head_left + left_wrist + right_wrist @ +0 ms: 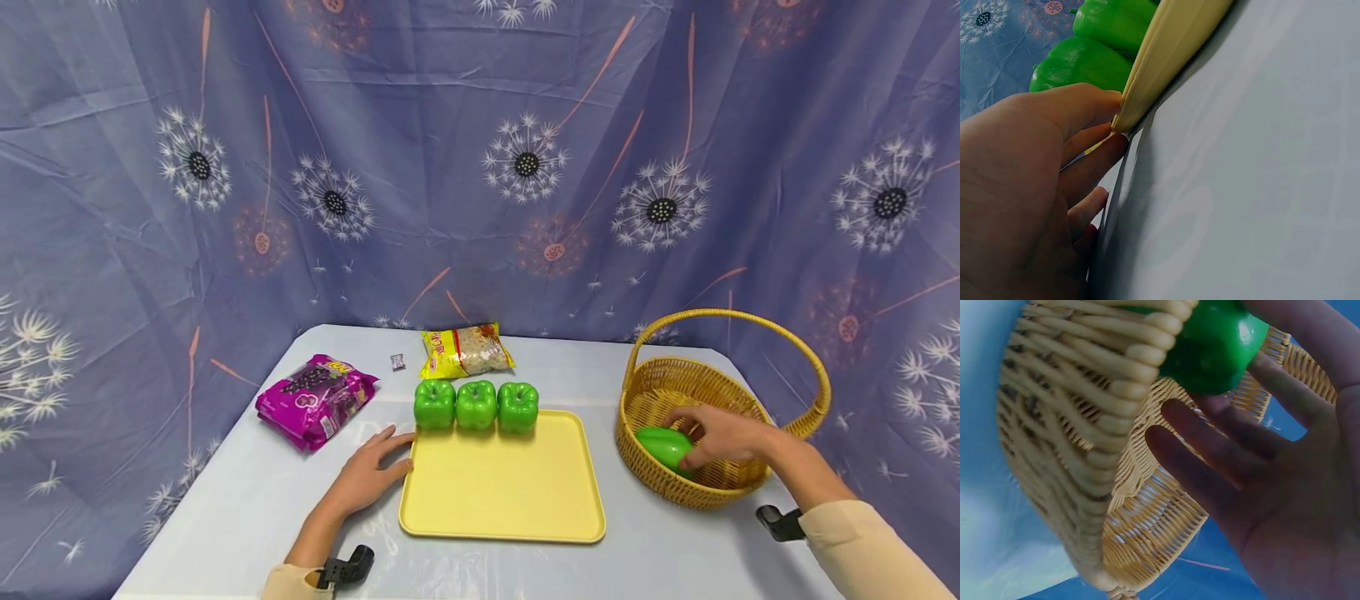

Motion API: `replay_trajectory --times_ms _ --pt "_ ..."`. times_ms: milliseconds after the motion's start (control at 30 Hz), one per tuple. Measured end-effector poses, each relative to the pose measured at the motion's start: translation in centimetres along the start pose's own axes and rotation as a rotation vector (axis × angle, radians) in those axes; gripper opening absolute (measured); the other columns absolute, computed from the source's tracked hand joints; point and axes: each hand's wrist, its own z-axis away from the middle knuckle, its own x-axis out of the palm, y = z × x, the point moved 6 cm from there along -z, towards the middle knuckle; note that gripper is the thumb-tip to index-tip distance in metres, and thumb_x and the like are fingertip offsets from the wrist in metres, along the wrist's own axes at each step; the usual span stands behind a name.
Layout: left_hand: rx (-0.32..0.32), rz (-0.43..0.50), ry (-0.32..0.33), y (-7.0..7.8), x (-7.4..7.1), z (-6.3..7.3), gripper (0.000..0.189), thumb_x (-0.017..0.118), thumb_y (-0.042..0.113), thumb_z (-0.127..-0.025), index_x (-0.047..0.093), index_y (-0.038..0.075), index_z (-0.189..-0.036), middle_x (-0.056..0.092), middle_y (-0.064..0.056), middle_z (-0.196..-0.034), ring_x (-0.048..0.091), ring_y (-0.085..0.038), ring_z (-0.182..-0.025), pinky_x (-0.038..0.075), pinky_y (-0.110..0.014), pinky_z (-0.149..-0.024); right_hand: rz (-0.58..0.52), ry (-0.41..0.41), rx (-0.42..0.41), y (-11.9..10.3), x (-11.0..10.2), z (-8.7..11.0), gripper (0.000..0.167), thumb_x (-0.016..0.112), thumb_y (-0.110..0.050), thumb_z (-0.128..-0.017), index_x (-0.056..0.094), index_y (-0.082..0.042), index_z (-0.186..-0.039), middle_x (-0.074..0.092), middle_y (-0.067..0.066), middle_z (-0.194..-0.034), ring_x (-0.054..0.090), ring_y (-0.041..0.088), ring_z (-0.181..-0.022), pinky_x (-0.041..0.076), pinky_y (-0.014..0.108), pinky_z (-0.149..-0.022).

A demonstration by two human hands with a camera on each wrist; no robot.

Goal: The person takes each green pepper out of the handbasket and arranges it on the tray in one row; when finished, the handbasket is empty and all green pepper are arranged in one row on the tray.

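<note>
In the head view, my left hand (371, 473) rests on the table beside the yellow tray (502, 492), thumb and forefinger touching its left rim. Its fingers are mostly straight in the left wrist view, fingertips against the tray's edge (1166, 50). Three green bell peppers (476, 406) stand in a row along the tray's back left. My right hand (723, 433) reaches into the wicker basket (697, 496) and grips a green bell pepper (663, 448). Thumb and fingers lie around that pepper (1216, 350) in the right wrist view; part of it hides behind the basket rim.
A purple snack bag (318, 400) lies at the table's left. Behind the peppers are a yellow bag (468, 350) and a tiny packet (397, 362). The basket's tall handle (720, 313) arches over it. A patterned blue cloth (450, 167) hangs behind the table.
</note>
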Motion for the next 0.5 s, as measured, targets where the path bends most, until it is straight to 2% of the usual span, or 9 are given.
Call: replay_trajectory --times_ms 267,500 --pt "0.028 0.000 0.007 0.2 0.0 -0.1 0.045 0.065 0.040 -0.091 0.058 0.029 -0.134 0.035 -0.012 -0.151 0.030 -0.039 -0.137 0.024 -0.063 -0.105 -0.011 0.058 0.012 -0.2 -0.9 0.1 0.067 0.082 -0.022 -0.073 0.055 -0.003 -0.131 0.056 0.012 -0.107 0.055 0.026 -0.087 0.051 0.031 -0.065" --pt "0.016 -0.009 0.011 0.1 -0.1 0.2 0.046 0.065 0.040 -0.091 0.058 0.028 -0.134 0.036 -0.012 -0.151 0.031 -0.039 -0.136 0.025 -0.063 -0.105 -0.015 0.142 -0.039 -0.8 -1.7 -0.3 0.055 0.082 -0.021 -0.074 0.055 -0.003 -0.117 0.055 0.013 -0.109 0.056 0.026 -0.089 0.052 0.030 -0.068"
